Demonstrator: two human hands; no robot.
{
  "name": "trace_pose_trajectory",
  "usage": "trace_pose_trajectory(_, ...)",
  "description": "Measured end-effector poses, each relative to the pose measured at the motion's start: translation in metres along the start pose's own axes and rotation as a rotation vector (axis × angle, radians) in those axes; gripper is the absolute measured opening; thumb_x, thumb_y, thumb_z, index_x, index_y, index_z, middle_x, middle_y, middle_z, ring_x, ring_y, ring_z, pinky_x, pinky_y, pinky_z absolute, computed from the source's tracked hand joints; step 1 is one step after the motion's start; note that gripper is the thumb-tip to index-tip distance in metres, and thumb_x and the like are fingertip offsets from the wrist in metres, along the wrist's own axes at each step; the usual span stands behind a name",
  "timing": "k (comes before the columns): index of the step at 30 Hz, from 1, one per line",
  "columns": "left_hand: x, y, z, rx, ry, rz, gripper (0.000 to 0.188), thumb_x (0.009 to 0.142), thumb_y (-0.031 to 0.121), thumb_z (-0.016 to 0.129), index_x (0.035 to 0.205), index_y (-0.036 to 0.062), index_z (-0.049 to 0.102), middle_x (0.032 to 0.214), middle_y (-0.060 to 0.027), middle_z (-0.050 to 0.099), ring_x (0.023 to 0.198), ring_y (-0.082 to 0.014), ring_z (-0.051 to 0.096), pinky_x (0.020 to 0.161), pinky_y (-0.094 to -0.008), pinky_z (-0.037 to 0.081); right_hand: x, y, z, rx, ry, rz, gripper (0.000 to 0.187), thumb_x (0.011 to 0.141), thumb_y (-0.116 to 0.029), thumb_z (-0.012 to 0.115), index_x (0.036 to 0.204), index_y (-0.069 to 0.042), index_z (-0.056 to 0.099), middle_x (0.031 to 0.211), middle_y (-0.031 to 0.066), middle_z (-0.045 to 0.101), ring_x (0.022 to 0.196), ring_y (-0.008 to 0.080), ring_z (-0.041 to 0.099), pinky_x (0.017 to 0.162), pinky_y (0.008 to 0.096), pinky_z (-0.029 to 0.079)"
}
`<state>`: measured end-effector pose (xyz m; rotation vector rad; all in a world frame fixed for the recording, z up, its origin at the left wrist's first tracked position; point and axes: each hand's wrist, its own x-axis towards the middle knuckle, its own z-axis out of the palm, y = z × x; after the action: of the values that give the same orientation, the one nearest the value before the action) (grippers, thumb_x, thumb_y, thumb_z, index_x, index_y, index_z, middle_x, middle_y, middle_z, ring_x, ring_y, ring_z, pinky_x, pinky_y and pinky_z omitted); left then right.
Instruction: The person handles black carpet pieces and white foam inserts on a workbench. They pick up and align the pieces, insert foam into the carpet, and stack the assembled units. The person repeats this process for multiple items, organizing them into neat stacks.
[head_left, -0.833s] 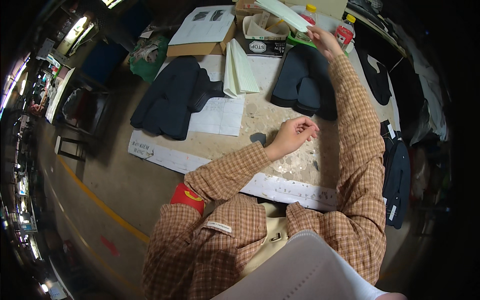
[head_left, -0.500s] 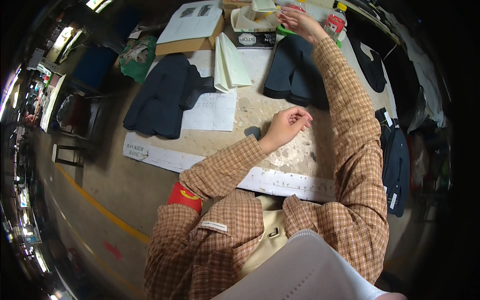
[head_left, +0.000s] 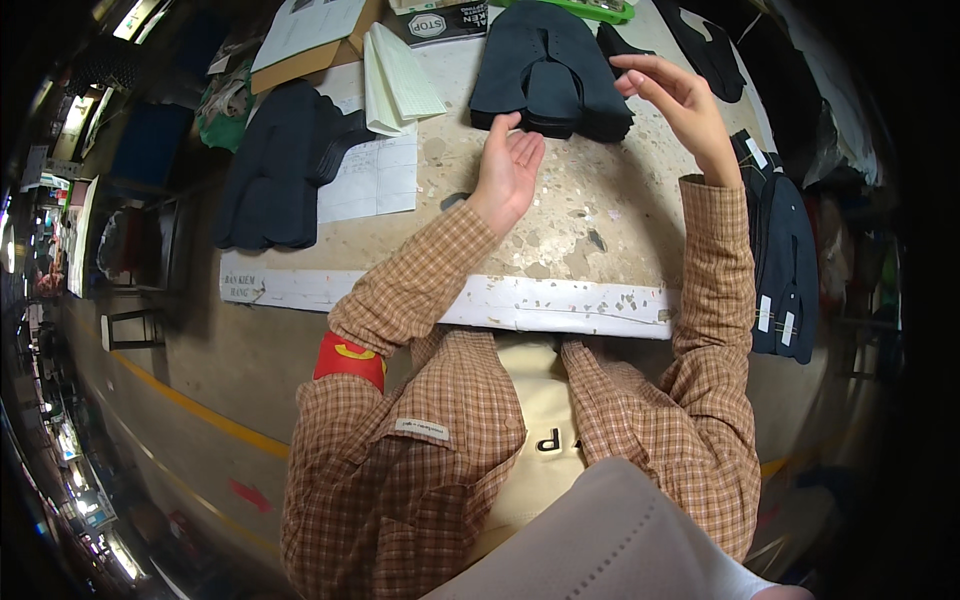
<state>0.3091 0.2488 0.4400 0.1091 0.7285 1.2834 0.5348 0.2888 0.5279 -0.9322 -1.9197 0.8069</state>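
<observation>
A stack of dark blue cut pieces, shaped like shoe uppers with a rounded top and two legs, lies on the worn table. My left hand is at the front edge of this stack, palm turned up, thumb and fingers apart. Whether its thumb touches the pieces I cannot tell. Raised to the right of the stack is my right hand, index finger stretched out and thumb apart, nothing visible in it. Behind its fingertips lies a small dark piece.
Another dark stack lies at the left, beside a written sheet and folded pale paper. A box with papers and a green tray stand at the back. Tagged dark pieces hang over the right edge.
My right hand has come down from the bottles at the back to beside the stack. My left hand has turned palm up, opened and moved to the stack's front edge. The view has shifted.
</observation>
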Motion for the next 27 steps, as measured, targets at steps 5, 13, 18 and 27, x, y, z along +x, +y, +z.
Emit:
trace_pose_trajectory(5,0.010,-0.007,0.018,0.139,0.059,0.010,0.084,0.077,0.029,0.077,0.136,-0.0116,0.032,0.142,-0.0233,0.031,0.134,-0.0290,0.035,0.113,-0.0347,0.032,-0.029,0.010,0.002,-0.039,0.125,0.093,0.024,0.095,-0.019,0.061,0.114,-0.005,0.070,0.095,0.0067,0.071,0.091,0.0136,0.067,0.084,0.0255,0.052)
trace_pose_trajectory(13,0.045,-0.022,0.031,0.376,-0.002,-0.043,0.082,0.079,0.035,0.080,0.139,0.0001,0.037,0.148,-0.0195,0.027,0.137,-0.0317,0.028,0.114,-0.0385,0.026,-0.043,0.024,0.003,-0.012,0.214,0.031,0.021,0.095,-0.015,0.060,0.109,-0.005,0.071,0.092,0.0066,0.072,0.087,0.0133,0.068,0.081,0.0257,0.053)
trace_pose_trajectory(18,0.040,-0.026,0.029,0.326,0.063,-0.017,0.064,0.085,0.028,0.074,0.132,-0.0008,0.042,0.135,-0.0159,0.047,0.126,-0.0278,0.046,0.111,-0.0371,0.036,-0.054,0.035,0.003,0.024,0.236,0.101,0.020,0.094,-0.013,0.060,0.108,-0.004,0.071,0.090,0.0058,0.071,0.086,0.0122,0.067,0.080,0.0254,0.053)
trace_pose_trajectory(27,-0.024,0.030,-0.007,0.803,-0.244,0.024,0.053,0.087,0.017,0.071,0.131,0.0002,0.048,0.120,-0.0083,0.058,0.109,-0.0180,0.058,0.095,-0.0307,0.050,-0.072,0.045,0.028,0.238,0.237,0.276,0.024,0.096,-0.022,0.059,0.111,-0.005,0.070,0.094,0.0052,0.070,0.091,0.0124,0.065,0.079,0.0241,0.050)
